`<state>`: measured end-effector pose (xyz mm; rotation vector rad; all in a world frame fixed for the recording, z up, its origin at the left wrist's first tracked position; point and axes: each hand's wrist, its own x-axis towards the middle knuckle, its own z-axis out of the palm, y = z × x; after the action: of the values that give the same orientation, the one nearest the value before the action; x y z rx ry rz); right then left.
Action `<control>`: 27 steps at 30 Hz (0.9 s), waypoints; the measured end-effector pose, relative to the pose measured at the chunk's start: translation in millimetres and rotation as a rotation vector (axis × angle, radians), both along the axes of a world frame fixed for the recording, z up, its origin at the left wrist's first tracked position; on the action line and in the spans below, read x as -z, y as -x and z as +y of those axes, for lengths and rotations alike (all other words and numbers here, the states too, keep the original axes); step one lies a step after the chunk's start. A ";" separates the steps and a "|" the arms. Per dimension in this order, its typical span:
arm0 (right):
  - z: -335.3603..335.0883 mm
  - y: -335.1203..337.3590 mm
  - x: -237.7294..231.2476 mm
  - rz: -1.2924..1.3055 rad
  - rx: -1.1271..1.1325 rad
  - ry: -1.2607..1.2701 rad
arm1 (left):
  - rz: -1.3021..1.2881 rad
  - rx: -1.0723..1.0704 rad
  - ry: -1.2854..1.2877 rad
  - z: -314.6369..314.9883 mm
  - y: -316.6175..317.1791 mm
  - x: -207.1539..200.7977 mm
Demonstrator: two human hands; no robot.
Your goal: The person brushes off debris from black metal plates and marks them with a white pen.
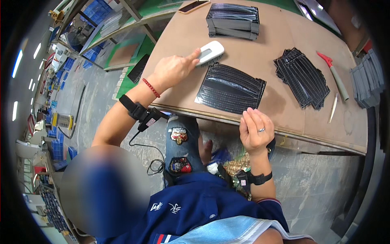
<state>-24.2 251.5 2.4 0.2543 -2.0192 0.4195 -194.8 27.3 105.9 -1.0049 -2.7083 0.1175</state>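
Note:
My left hand (175, 70) is closed on a white and grey brush (210, 53), bristles facing down, at the left of the table. Just right of the brush, a black sheet (231, 88) with rows of small slots lies flat near the table's front edge. By the sheet's near right corner is my right hand (256, 129), its fingers curled and pressed together. Whether anything is between those fingertips is hidden.
A neat stack of black sheets (232, 21) stands at the back of the table (178, 38). Fanned black sheets (302, 78) lie to the right, beside a red-tipped tool with a grey handle (334, 76) and a thin pointed tool (333, 108). Grey stacked pieces (367, 79) sit far right.

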 end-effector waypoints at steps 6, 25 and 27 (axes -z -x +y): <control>-1.4 -6.2 -0.7 -0.033 -0.003 0.007 | -0.061 0.376 -0.021 6.2 -72.3 12.3; -5.0 2.1 -1.7 -0.012 0.004 0.022 | 0.008 0.278 -0.074 -16.9 -72.6 10.8; -2.6 -3.3 -0.6 0.001 0.035 0.010 | -0.022 0.394 -0.106 -12.4 -90.6 20.4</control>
<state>-20.8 248.9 3.0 0.2126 -2.0171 0.4071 -104.2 14.9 85.5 -1.4846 -2.4465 -0.1088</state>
